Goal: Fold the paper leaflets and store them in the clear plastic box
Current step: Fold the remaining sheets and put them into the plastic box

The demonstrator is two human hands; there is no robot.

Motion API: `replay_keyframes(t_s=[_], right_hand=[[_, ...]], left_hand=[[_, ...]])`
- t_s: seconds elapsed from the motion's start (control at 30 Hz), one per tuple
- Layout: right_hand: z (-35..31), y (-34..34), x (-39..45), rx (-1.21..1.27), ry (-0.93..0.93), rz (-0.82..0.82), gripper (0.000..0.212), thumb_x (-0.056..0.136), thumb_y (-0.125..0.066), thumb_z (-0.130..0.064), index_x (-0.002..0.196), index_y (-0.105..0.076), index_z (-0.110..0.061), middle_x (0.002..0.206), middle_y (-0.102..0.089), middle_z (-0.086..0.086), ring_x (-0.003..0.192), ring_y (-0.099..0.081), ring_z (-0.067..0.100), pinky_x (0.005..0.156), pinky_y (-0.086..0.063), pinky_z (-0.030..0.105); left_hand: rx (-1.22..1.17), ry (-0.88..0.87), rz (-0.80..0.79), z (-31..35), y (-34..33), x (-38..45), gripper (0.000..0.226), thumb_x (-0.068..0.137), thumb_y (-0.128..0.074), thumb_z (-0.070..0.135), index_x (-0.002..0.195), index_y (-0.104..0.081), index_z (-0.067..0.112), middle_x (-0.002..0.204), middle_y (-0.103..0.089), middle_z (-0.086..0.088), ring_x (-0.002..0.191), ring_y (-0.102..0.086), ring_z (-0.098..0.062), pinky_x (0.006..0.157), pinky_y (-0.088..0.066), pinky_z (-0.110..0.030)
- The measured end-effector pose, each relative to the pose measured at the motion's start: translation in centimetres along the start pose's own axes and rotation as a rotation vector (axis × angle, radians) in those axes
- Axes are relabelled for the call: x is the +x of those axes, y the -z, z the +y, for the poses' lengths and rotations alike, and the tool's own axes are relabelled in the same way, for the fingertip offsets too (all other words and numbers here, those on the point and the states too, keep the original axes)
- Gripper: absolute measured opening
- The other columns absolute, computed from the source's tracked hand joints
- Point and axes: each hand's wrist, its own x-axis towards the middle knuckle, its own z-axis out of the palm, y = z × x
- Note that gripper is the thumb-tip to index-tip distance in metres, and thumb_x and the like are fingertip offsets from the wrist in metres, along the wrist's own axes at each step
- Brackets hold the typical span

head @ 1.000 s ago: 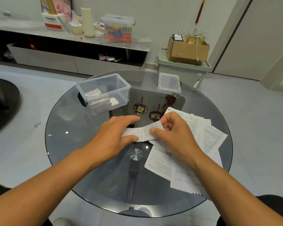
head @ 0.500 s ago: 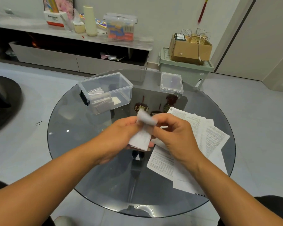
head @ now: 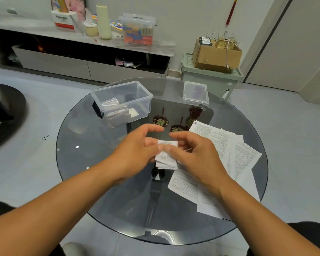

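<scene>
A small folded white leaflet (head: pixel 166 157) is held between both hands above the middle of the round glass table (head: pixel 92 167). My left hand (head: pixel 137 150) pinches its left edge with thumb and fingers. My right hand (head: pixel 194 154) pinches its right edge, thumb on top. The clear plastic box (head: pixel 143 97) stands open at the far left of the table with several folded leaflets (head: pixel 116 111) inside. A spread of unfolded printed leaflets (head: pixel 235 154) lies flat to the right, partly under my right forearm.
The box's clear lid (head: pixel 195 92) lies at the table's far right. Dark red ornaments (head: pixel 161 121) show through the glass beyond my hands. A green bin with a cardboard box (head: pixel 215 56) stands behind the table, and a low shelf (head: pixel 81 37) runs along the wall.
The leaflet lay as a long strip on the glass a second ago. Both hands lifted it and folded it over into a small thick packet, now held between them.
</scene>
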Motion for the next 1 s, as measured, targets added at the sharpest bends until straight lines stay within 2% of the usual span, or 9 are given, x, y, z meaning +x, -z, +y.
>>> replay_keyframes(t_s=[0.07, 0.2, 0.3, 0.4, 0.53, 0.67, 0.77, 0.87, 1.0], right_hand=[[-0.3, 0.0, 0.2, -0.005, -0.025, 0.01, 0.008, 0.09, -0.079, -0.034, 0.097, -0.08, -0.03, 0.077, -0.075, -0.009, 0.068, -0.066, 0.001, 0.066, -0.049, 0.019], [-0.5, 0.4, 0.5, 0.095, -0.013, 0.088, 0.013, 0.099, -0.068, -0.027, 0.095, -0.081, -0.027, 0.069, -0.073, -0.007, 0.06, -0.063, 0.0, 0.061, -0.047, 0.015], [-0.5, 0.6, 0.4, 0.074, 0.083, 0.041, 0.015, 0.099, -0.067, -0.024, 0.102, -0.081, -0.029, 0.091, -0.077, -0.013, 0.087, -0.07, 0.002, 0.074, -0.051, 0.016], [0.0, 0.5, 0.2, -0.026, 0.175, -0.069, 0.019, 0.097, -0.071, -0.022, 0.112, -0.081, -0.028, 0.119, -0.072, -0.012, 0.118, -0.064, 0.007, 0.094, -0.052, 0.023], [0.3, 0.2, -0.1, -0.069, 0.16, -0.086, 0.018, 0.094, -0.075, -0.02, 0.109, -0.082, -0.027, 0.123, -0.07, -0.015, 0.113, -0.065, 0.003, 0.091, -0.053, 0.022], [0.1, -0.1, -0.1, 0.022, 0.074, -0.03, 0.021, 0.089, -0.081, -0.018, 0.107, -0.079, -0.028, 0.103, -0.076, -0.01, 0.097, -0.072, 0.011, 0.09, -0.058, 0.034], [-0.1, -0.1, 0.1, 0.097, -0.063, 0.009, 0.017, 0.086, -0.083, -0.027, 0.102, -0.078, -0.027, 0.087, -0.077, -0.001, 0.08, -0.074, 0.013, 0.082, -0.061, 0.038], [-0.5, 0.2, 0.2, 0.103, -0.088, -0.012, 0.01, 0.09, -0.078, -0.027, 0.089, -0.081, -0.018, 0.073, -0.074, 0.01, 0.062, -0.066, 0.017, 0.07, -0.059, 0.038], [-0.7, 0.2, 0.4, 0.122, -0.145, -0.044, 0.013, 0.1, -0.066, -0.018, 0.101, -0.079, -0.017, 0.076, -0.076, 0.002, 0.069, -0.071, 0.012, 0.073, -0.061, 0.03]], left_hand=[[0.01, -0.037, 0.037, 0.2, 0.0, -0.1, 0.036, 0.096, -0.068, 0.011, 0.126, -0.054, 0.025, 0.097, -0.078, -0.004, 0.08, -0.073, -0.009, 0.069, -0.055, -0.021], [-0.054, 0.086, -0.031, 0.5, -0.1, -0.1, 0.02, 0.098, -0.064, 0.012, 0.117, -0.064, 0.008, 0.095, -0.078, -0.011, 0.088, -0.077, -0.022, 0.077, -0.063, -0.028], [-0.104, 0.17, -0.079, 0.5, -0.4, -0.1, 0.019, 0.103, -0.057, 0.014, 0.115, -0.066, 0.002, 0.097, -0.078, -0.015, 0.09, -0.077, -0.024, 0.078, -0.063, -0.027], [-0.358, 0.263, -0.078, 0.9, -0.3, -0.1, 0.023, 0.106, -0.05, 0.012, 0.116, -0.066, -0.002, 0.102, -0.076, -0.021, 0.095, -0.076, -0.028, 0.079, -0.063, -0.029], [-0.557, 0.328, -0.059, 1.5, 0.3, 0.2, 0.036, 0.108, -0.046, 0.024, 0.117, -0.065, -0.005, 0.104, -0.074, -0.027, 0.095, -0.076, -0.033, 0.078, -0.064, -0.034], [-0.297, 0.205, -0.063, 0.6, -0.3, 0.0, 0.022, 0.105, -0.052, 0.019, 0.11, -0.066, 0.003, 0.099, -0.077, -0.018, 0.092, -0.077, -0.025, 0.075, -0.062, -0.025], [-0.075, 0.056, -0.012, 0.0, -0.7, 0.0, 0.016, 0.105, -0.054, 0.017, 0.099, -0.066, 0.009, 0.091, -0.078, -0.012, 0.085, -0.077, -0.024, 0.077, -0.063, -0.029], [0.041, -0.045, 0.053, -0.2, -0.7, 0.1, 0.013, 0.101, -0.06, 0.016, 0.095, -0.067, 0.007, 0.076, -0.075, -0.01, 0.067, -0.072, -0.021, 0.065, -0.06, -0.027], [0.148, -0.072, 0.147, -0.5, -0.3, 1.2, 0.01, 0.099, -0.063, 0.014, 0.092, -0.066, 0.008, 0.067, -0.069, -0.007, 0.052, -0.06, -0.01, 0.047, -0.048, -0.02]])
